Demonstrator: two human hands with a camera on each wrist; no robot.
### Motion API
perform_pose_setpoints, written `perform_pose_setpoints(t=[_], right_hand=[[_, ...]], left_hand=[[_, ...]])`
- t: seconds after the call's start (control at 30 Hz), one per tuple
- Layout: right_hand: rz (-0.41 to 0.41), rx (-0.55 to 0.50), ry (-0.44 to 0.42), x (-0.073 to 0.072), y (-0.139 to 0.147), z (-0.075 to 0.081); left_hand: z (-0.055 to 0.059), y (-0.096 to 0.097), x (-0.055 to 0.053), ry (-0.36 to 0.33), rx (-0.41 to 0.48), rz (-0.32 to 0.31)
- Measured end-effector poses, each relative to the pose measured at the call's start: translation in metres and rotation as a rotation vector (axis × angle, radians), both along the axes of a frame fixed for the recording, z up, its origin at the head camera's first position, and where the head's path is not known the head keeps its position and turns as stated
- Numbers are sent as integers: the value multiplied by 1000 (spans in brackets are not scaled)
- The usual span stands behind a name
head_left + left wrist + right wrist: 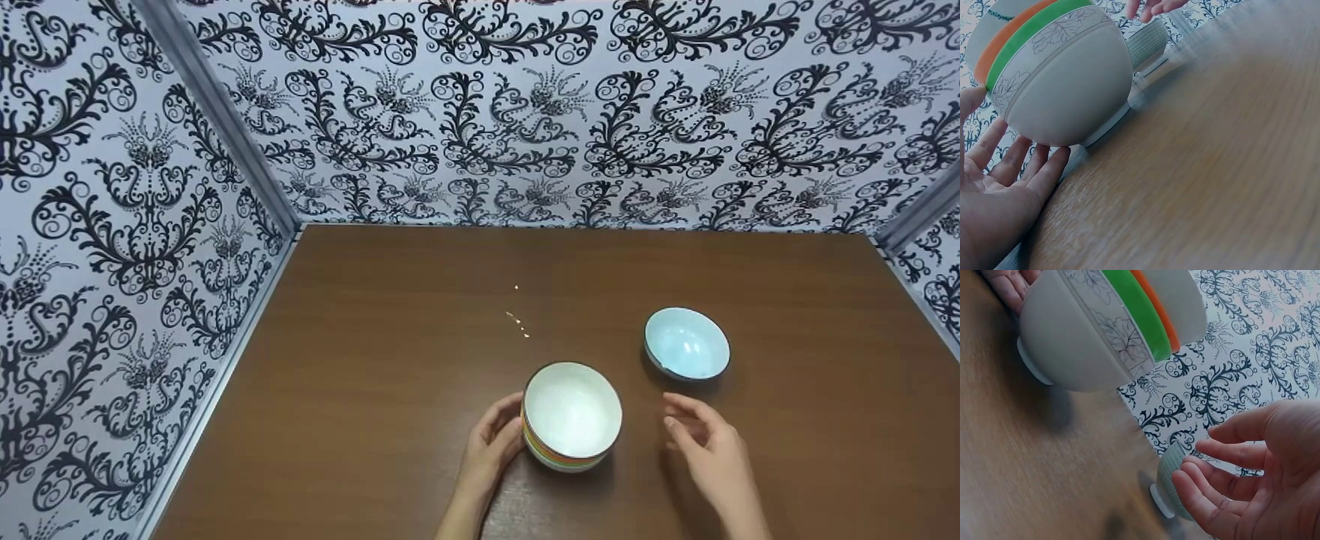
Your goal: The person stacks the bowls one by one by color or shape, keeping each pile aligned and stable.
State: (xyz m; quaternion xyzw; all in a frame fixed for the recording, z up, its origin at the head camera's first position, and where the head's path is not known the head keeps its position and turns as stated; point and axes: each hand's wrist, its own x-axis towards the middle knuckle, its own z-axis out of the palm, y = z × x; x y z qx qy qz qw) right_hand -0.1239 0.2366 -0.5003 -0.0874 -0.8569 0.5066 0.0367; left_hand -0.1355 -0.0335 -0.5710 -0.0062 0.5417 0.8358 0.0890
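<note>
A stack of nested bowls [572, 410] stands on the table in front of me. The lowest is a white bowl [1078, 84] with a leaf-patterned band; green and orange bands and a pale bowl show above it. My left hand [491, 442] is at the stack's left side, with its extended fingertips against the lowest bowl and the thumb by the green band. On the right, my right hand [707, 444] hovers with loosely bent fingers and nothing in them. Just beyond it sits a separate light blue bowl [688, 343], whose outside shows a fine grid texture in the right wrist view.
The brown wooden table [375, 337] reaches back to a wall [510, 112] with black scroll patterns on white. A grey-edged side panel [150, 247] rises along the left. Small bright specks [517, 322] show on the tabletop behind the stack.
</note>
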Motion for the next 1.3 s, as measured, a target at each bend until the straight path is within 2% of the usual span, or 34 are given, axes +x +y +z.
perform_pose_setpoints(t=[0.37,0.73,0.93,1.3], right_hand=[[2,-10,-84,-3,4,-7],[1,-20,-116,-5,7,-14],[6,-30,-157,-6,9,-17],[1,-45,-161,-5,11,-20]], left_hand=[[1,0,0,-10,14,9],[0,0,0,-11,13,7],[0,0,0,-35,8,22],[1,1,-1,-47,14,31]])
